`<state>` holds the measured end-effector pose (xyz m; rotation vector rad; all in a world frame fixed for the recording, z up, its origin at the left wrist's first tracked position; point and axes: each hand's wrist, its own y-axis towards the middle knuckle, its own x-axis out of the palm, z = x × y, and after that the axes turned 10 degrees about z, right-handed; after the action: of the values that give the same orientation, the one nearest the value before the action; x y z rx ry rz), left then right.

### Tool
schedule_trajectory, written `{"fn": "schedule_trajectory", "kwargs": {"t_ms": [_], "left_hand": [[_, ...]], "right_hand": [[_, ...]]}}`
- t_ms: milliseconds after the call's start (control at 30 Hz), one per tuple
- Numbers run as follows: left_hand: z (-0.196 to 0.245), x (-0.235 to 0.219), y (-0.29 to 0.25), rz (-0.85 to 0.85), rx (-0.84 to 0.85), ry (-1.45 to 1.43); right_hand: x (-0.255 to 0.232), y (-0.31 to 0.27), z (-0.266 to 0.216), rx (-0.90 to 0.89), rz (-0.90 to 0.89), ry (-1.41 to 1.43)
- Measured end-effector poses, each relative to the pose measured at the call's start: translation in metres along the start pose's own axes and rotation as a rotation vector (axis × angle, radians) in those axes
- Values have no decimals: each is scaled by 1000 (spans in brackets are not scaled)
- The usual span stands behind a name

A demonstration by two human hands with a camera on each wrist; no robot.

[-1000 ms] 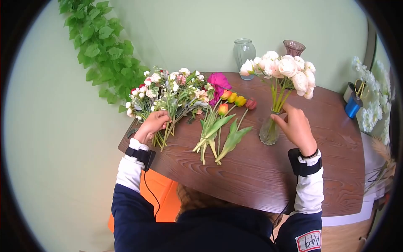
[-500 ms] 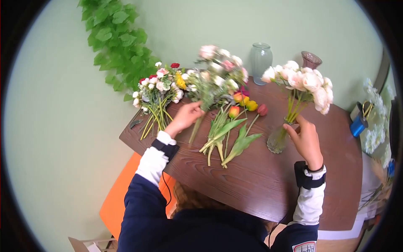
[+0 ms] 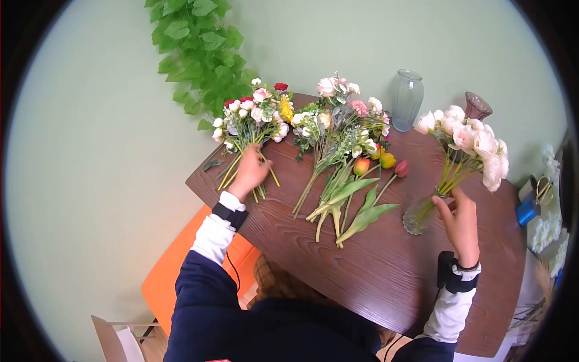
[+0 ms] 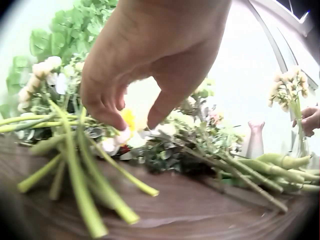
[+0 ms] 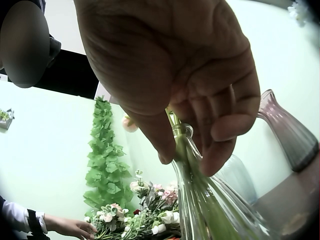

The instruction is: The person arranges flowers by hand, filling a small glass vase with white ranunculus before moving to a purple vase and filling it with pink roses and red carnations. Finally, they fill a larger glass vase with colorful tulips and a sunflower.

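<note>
My left hand reaches over the green stems of the left flower bunch, which has white, pink, red and yellow blooms. In the left wrist view its thumb and fingers are bent with a gap between them and nothing pinched. A second mixed bunch of pink and white flowers lies to its right, beside several tulips. At the right, my right hand holds the neck of a small clear glass vase. Pale pink peonies stand in it, stems inside the glass.
A tall greenish glass vase and a purple glass vase stand at the table's back. A blue ribbon spool sits at the right edge. Green ivy hangs on the wall; an orange seat is below left.
My left hand carried a mixed bunch rightward, laid it beside the tulips and let go, then came back left to the other bunch. The right hand stays at the vase. The head view has shifted.
</note>
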<state>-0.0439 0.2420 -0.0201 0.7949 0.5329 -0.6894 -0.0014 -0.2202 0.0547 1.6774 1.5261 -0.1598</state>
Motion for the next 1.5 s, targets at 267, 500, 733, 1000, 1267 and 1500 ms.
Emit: {"fn": "schedule_trajectory", "kwargs": {"t_ms": [267,500,733,1000,1267,1500], "left_hand": [[-36,-14,30,-140,-299,392],[-42,10,35,37,-98,27],[-8,10,5,-28,276,270],[-10,-16,3,-126,257,223],[-21,-23,9,-18,-42,19],[80,-32,-15,-74,-50,-716]], "right_hand": [[3,-1,5,-11,12,0],[0,-1,0,-13,8,-2],[1,0,2,-30,1,2],[1,-1,3,-33,6,20],[1,-1,1,-51,18,5],[1,-2,0,-72,32,-41]]}}
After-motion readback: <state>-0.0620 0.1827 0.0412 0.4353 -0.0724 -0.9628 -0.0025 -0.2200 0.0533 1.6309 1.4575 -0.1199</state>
